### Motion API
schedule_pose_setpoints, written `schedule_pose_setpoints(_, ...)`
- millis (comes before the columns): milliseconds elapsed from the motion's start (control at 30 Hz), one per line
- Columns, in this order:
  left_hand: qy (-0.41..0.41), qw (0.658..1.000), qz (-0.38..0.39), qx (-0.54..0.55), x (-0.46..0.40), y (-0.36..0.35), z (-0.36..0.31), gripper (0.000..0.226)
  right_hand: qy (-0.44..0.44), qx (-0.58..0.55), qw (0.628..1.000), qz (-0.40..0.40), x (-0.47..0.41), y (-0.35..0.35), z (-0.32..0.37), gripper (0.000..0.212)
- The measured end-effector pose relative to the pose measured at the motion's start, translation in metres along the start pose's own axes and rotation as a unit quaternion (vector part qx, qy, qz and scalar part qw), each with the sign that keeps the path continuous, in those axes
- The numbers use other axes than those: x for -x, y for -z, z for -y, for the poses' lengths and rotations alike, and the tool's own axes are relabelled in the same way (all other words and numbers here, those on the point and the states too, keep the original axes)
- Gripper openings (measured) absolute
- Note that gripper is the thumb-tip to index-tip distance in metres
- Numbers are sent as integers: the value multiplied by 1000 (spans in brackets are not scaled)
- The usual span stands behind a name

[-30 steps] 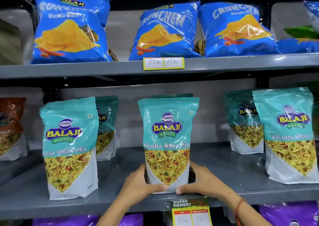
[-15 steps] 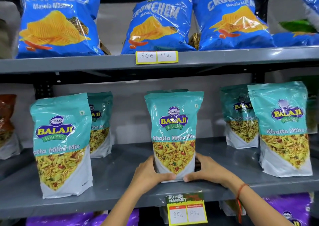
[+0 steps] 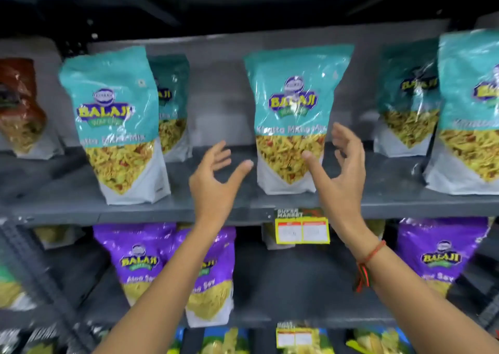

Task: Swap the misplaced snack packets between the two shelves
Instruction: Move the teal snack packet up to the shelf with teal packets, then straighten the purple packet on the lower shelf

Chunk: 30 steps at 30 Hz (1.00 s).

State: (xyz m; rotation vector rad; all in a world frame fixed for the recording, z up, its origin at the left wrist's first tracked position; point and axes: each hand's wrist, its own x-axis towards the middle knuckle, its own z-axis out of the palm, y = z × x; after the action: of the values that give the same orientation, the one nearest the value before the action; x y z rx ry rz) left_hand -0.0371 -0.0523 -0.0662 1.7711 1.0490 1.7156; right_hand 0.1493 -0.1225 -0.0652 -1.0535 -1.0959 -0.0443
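Observation:
A teal Khatta Mitha Mix packet (image 3: 293,116) stands upright by itself in the middle of the grey shelf (image 3: 243,208). My left hand (image 3: 216,180) hovers just left of it, fingers spread, not touching. My right hand (image 3: 340,170) is in front of the packet's right edge, fingers apart and empty, with a red thread on the wrist. More teal packets stand at the left (image 3: 116,126) and right (image 3: 469,116) of the same shelf. Purple Aloo Sev packets (image 3: 140,262) stand on the shelf below.
A brown packet (image 3: 21,105) stands at the shelf's far left. A yellow price tag (image 3: 302,230) hangs from the shelf edge under the middle packet. Another purple packet (image 3: 440,256) stands lower right. Yellow and blue packets show on the lowest shelf (image 3: 224,343).
Both hands have let go of the middle teal packet and drawn back, open. The view has dropped, so the blue chip shelf is gone and the purple shelf shows.

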Motion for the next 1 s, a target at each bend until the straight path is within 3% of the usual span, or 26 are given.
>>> schedule_pose_setpoints(167, 19, 992, -124, -5, 50, 54, 51, 27, 78, -26, 991, 101, 87, -29, 19, 38)
schedule_pose_setpoints(267, 80, 984, -133, -88, 91, 87, 110, 13, 19, -22, 977, 210, 147, -46, -19, 27)
schedule_pose_setpoints(367, 201, 963, -62, -165, 129, 113, 174, 24, -143, 8, 946, 289, 198, -62, -82, 41)
schedule_pose_setpoints(467, 345, 908, 109, -210, 155, 124, 226, 64, -296, 58, 878, 372, 232, -79, -144, 73)
schedule_pose_setpoints(567, 404, 883, 187, -147, 164, 117, 256, 83, -342, 69, 817, 459, 254, -101, -190, 94)
schedule_pose_setpoints(667, 396, 883, 229, -105, 166, 104, 260, 68, -350, 80, 788, 500, 265, -117, -209, 84)
schedule_pose_setpoints(733, 389, 891, 212, -98, 169, 102, 271, 62, -340, 88, 786, 509, 266, -124, -209, 83)
schedule_pose_setpoints(867, 397, 896, 180, -88, 179, 106, 298, 76, -301, 101, 808, 496, 263, -126, -216, 83)
schedule_pose_setpoints(1000, 370, 907, 167, -108, 180, 81, 273, 67, -297, 90, 818, 484, 251, -106, -226, 78)
